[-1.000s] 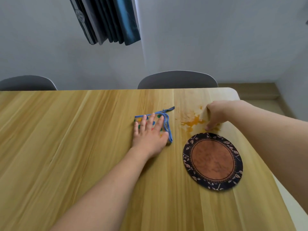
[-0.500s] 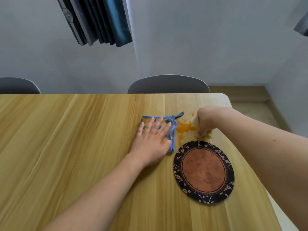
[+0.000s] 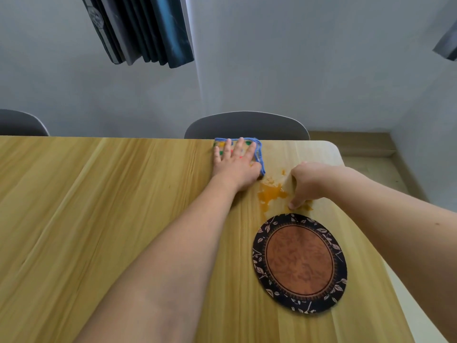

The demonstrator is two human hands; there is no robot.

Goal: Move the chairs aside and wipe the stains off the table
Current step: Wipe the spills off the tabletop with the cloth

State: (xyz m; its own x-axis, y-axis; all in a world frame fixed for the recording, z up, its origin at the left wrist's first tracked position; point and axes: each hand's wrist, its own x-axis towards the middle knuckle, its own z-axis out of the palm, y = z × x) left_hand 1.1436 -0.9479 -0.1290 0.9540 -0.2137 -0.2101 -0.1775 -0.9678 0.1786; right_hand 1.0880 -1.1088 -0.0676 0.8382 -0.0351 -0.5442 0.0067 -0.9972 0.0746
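The orange stain (image 3: 270, 194) lies on the wooden counter (image 3: 99, 219) toward its far right corner, between the cloth (image 3: 257, 149) and the round mat (image 3: 299, 263), with smaller splashes beside it. The cloth, blue-edged with coloured dots, sits at the far edge of the counter, up and left of the stain; no writing or label can be read on it. The left hand (image 3: 235, 167) lies flat on the cloth, fingers straight and slightly spread, pressing it to the surface, with the forearm extended across the counter. The right hand (image 3: 306, 184) is at the right side of the stain, fingers curled under and a fingertip touching the counter; whether it holds anything cannot be told. The mat, brown in the centre with a dark leaf-pattern border, lies just nearer than the stain. One grey chair (image 3: 247, 125) back stands behind the far edge, directly beyond the cloth, and a second chair (image 3: 22, 123) is at far left. Dark curtains (image 3: 141, 30) hang against the grey wall.
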